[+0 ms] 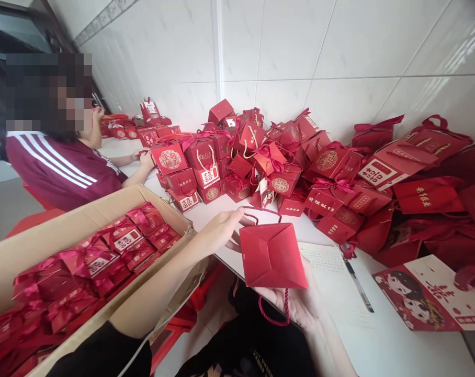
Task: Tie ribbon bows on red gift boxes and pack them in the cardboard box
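Right hand (300, 306) is cupping the red gift bag (272, 255) from beneath; left hand (221, 229) is pinching its 10 o'clock corner. Bag is overhanging the table (382, 345) edge, with clearance below.

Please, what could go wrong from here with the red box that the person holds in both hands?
1. The red box lies loosely on the open right hand, with the left hand only at its corner, by the table edge; it may slip and fall.
2. Its cord hangs under the palm and could snag.
3. The crowded pile of boxes sits close; a bump might topple some.
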The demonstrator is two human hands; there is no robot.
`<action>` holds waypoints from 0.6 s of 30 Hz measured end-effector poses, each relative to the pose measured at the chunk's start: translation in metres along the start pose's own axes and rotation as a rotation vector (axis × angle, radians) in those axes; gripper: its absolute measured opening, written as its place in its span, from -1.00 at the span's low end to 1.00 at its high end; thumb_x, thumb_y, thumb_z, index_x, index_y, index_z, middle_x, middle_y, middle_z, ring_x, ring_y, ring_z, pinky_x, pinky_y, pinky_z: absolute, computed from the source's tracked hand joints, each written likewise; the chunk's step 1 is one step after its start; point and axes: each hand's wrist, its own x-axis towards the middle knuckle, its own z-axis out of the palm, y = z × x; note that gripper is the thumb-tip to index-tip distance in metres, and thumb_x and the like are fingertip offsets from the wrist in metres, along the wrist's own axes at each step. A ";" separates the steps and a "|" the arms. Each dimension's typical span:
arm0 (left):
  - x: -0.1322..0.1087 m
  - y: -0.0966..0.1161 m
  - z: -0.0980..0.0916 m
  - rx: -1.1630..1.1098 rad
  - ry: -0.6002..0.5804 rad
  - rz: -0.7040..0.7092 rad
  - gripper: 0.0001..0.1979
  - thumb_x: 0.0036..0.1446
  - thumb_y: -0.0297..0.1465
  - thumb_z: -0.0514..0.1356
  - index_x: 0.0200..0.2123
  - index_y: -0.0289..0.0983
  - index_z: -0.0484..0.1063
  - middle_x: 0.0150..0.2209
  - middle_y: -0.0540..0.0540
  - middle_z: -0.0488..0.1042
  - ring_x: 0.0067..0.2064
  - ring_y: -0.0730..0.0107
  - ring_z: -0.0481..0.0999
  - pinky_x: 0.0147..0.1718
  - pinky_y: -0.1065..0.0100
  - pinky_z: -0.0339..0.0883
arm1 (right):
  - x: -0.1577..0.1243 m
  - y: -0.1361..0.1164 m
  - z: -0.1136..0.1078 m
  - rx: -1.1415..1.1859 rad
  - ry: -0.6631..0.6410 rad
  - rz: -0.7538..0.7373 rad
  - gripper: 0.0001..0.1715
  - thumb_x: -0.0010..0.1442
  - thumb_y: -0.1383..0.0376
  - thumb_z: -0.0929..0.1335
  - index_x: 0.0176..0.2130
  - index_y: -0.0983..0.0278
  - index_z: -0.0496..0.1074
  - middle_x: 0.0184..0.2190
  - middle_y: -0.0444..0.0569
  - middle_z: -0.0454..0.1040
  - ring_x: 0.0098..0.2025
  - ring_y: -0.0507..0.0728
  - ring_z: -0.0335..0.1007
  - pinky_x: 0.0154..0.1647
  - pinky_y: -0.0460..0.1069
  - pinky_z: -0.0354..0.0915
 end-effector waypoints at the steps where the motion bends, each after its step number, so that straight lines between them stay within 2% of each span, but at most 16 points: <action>1: -0.001 0.000 0.000 0.009 -0.002 0.014 -0.40 0.15 0.03 -0.13 -0.15 -0.30 0.45 -0.20 -0.13 0.52 -0.32 0.30 0.53 -0.43 0.37 0.41 | 0.000 0.000 0.000 -0.003 0.006 -0.006 -0.50 0.18 0.08 0.28 0.06 0.24 0.27 -0.01 0.06 0.44 0.02 0.23 0.39 0.05 0.25 0.28; 4: -0.003 0.000 0.001 0.181 0.071 0.146 -0.53 0.04 0.01 0.08 -0.27 -0.26 0.50 -0.15 -0.08 0.51 -0.24 0.28 0.52 -0.30 0.38 0.39 | -0.001 0.002 -0.001 -0.003 -0.001 -0.016 -0.50 0.17 0.08 0.30 0.05 0.24 0.29 0.00 0.03 0.44 0.03 0.23 0.38 0.08 0.25 0.26; 6: -0.002 -0.001 0.002 0.230 0.110 0.174 -0.59 0.04 -0.04 0.10 -0.30 -0.24 0.52 -0.16 -0.06 0.51 -0.22 0.28 0.51 -0.26 0.38 0.38 | 0.000 0.003 -0.003 -0.005 -0.014 -0.015 -0.51 0.14 0.08 0.32 0.01 0.25 0.31 0.01 0.03 0.43 0.03 0.22 0.37 0.08 0.23 0.26; 9: 0.001 -0.001 -0.002 0.101 0.064 0.040 -0.50 0.16 -0.05 -0.08 -0.27 -0.27 0.50 -0.23 -0.10 0.53 -0.33 0.33 0.52 -0.40 0.39 0.39 | 0.000 0.004 -0.008 -0.023 -0.003 -0.008 -0.53 0.08 0.06 0.36 -0.07 0.25 0.36 -0.03 0.01 0.46 0.02 0.21 0.38 0.08 0.20 0.26; 12: 0.003 -0.001 -0.013 0.029 0.003 -0.035 -0.42 0.16 0.01 -0.14 -0.21 -0.30 0.46 -0.17 -0.14 0.52 -0.36 0.35 0.52 -0.45 0.40 0.39 | 0.001 0.008 -0.013 -0.139 0.036 -0.064 -0.47 0.01 -0.02 0.39 -0.12 0.24 0.37 -0.13 0.02 0.51 -0.01 0.24 0.39 0.06 0.20 0.27; 15: -0.001 -0.002 -0.025 0.120 -0.112 0.090 -0.41 0.11 0.06 -0.06 -0.06 -0.26 0.39 -0.05 -0.17 0.47 -0.16 0.25 0.52 -0.24 0.30 0.41 | 0.004 0.014 -0.015 -0.502 0.084 -0.302 -0.34 -0.06 0.00 0.44 -0.04 0.23 0.29 -0.13 0.05 0.47 -0.02 0.27 0.38 0.05 0.20 0.26; 17: -0.006 -0.006 -0.033 0.238 -0.185 0.199 -0.36 0.00 0.03 0.13 0.07 -0.24 0.29 0.07 -0.20 0.38 0.04 0.15 0.42 -0.02 0.20 0.31 | 0.007 0.014 -0.015 -0.879 0.113 -0.559 -0.21 -0.11 0.11 0.49 0.04 0.20 0.19 -0.03 0.05 0.37 0.03 0.28 0.30 0.10 0.20 0.21; 18: -0.009 -0.008 -0.036 0.299 -0.199 0.249 -0.26 -0.08 -0.01 0.23 0.14 -0.22 0.22 0.14 -0.20 0.31 0.12 0.11 0.33 0.07 0.17 0.23 | 0.009 0.012 -0.014 -1.073 0.121 -0.694 -0.15 -0.14 0.16 0.51 0.07 0.19 0.15 0.02 0.06 0.31 0.07 0.29 0.25 0.12 0.21 0.18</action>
